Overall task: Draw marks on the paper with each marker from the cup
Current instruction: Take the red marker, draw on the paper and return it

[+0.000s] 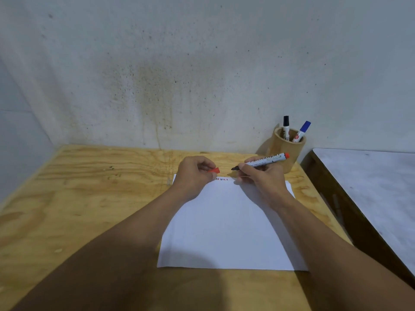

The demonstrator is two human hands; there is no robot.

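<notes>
Right hand (263, 173) gripping uncapped red marker (261, 162) above paper (226, 227). Left hand (194, 173) pinching its red cap (214, 170).

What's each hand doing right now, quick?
Left hand: closed, pinching the red cap.
Right hand: closed around the uncapped marker, tip pointing at the cap.

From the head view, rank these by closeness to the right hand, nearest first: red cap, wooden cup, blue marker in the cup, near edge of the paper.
From the right hand:
1. Wooden cup, just behind it to the right.
2. Red cap, to its left, pinched in the left hand; the blue marker, standing in the cup, is too close to call against it.
3. Near edge of the paper, farthest, toward the person.
</notes>
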